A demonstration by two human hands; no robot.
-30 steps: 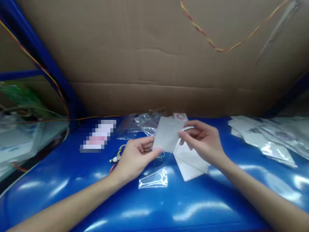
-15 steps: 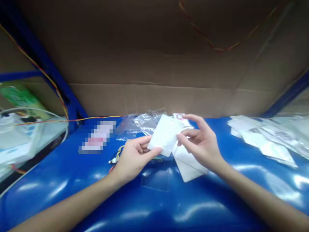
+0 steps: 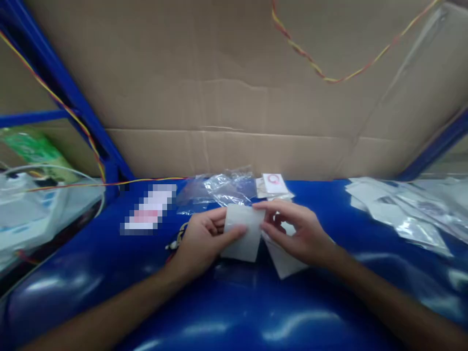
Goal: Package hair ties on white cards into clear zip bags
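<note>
A flat white card [image 3: 241, 243] is between my hands above the blue surface. My left hand [image 3: 204, 239] is closed on its left side, with the thumb lying across the front. At the upper right corner, my right hand [image 3: 292, 226] touches the card with thumb and index fingertips, the other fingers curled. More white cards [image 3: 287, 261] lie on the surface under my right hand, partly hidden by it. Whether the held card is one layer or several, I cannot tell.
Clear plastic bags [image 3: 230, 187] lie crumpled behind my hands. Beside them is a small stack with a red ring print [image 3: 273, 184]. White packets [image 3: 405, 209] spread at the right. Thin wires [image 3: 179, 236] show by my left wrist. A cardboard wall [image 3: 234, 107] stands behind.
The card has come lower and turned more upright. My right hand has moved down and left, its raised index finger now on the card's top corner. The red ring print is uncovered.
</note>
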